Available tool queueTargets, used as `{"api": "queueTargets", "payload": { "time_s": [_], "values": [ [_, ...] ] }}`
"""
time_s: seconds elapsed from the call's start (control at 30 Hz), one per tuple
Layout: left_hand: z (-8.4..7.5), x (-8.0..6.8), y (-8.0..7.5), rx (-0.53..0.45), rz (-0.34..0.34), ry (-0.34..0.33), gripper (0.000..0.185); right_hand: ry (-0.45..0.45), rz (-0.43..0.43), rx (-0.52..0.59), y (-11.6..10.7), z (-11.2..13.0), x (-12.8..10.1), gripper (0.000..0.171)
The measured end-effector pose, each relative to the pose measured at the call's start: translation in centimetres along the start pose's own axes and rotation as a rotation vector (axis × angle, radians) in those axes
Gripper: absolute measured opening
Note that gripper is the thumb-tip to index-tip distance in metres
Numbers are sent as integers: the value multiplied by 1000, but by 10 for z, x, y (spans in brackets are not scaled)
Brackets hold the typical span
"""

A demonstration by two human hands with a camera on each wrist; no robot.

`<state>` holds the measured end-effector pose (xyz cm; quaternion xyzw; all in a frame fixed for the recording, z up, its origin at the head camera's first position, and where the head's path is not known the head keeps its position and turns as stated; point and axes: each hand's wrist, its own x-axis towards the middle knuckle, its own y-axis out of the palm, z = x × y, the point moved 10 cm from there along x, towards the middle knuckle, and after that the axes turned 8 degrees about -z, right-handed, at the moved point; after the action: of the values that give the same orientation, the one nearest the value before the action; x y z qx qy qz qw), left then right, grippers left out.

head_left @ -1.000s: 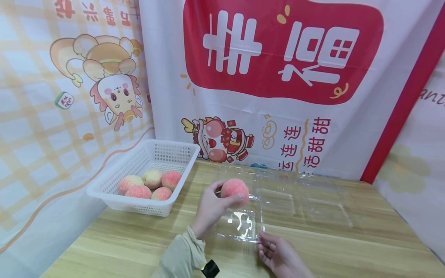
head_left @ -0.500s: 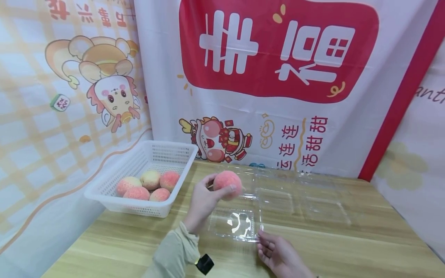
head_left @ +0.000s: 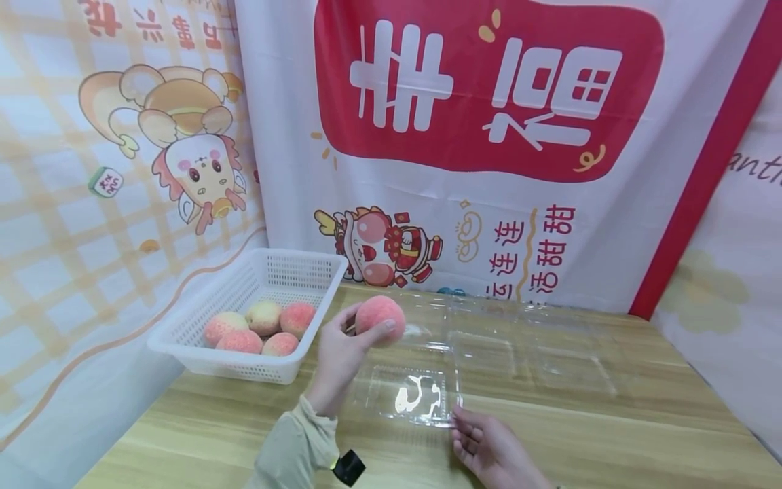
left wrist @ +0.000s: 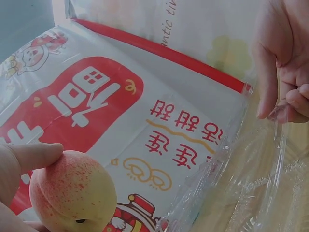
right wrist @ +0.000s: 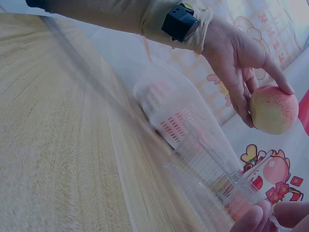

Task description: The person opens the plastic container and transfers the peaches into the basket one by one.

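Note:
A pink and pale-yellow peach (head_left: 380, 321) is held between the thumb and fingers of my left hand (head_left: 342, 353), raised over the left edge of a clear plastic clamshell box (head_left: 406, 394). In the left wrist view the peach (left wrist: 72, 191) shows a yellow underside with a small dark stem pit. My right hand (head_left: 491, 445) pinches the near right corner of the clear box between thumb and fingers. The right wrist view shows those fingertips (right wrist: 251, 220) at the box's edge, with the peach (right wrist: 274, 109) beyond.
A white perforated basket (head_left: 244, 367) with several peaches (head_left: 239, 340) stands at the left. More clear plastic trays or lids (head_left: 574, 367) lie to the right of the box on the wooden table (head_left: 611, 435). Printed cloth (head_left: 293, 170) hangs behind and at the sides.
My left hand has moved left and slightly up with the peach, away from the middle of the clear box. The right hand stays at the box's corner.

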<state>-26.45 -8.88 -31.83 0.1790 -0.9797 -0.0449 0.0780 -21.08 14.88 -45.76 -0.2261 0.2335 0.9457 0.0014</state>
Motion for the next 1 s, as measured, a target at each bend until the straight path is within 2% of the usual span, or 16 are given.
{"api": "queueTargets", "payload": {
  "time_s": [0.17,0.37,0.53,0.67,0.87,1.0],
  "values": [
    [-1,4,-16,4,-61,21,69,-4,1,-5,1,0,0,32],
    [-6,7,-31,11,-94,47,62,-4,2,-10,2,1,0,31],
    [-9,9,-43,3,-128,49,72,0,9,-13,1,1,0,30],
    [-13,14,-54,-8,-164,68,70,2,27,-18,2,2,1,31],
    [-9,24,-75,14,-212,52,73,27,48,-17,4,-2,2,31],
    [-13,35,-84,29,-229,52,75,22,35,-9,2,-2,2,32]
  ]
}}
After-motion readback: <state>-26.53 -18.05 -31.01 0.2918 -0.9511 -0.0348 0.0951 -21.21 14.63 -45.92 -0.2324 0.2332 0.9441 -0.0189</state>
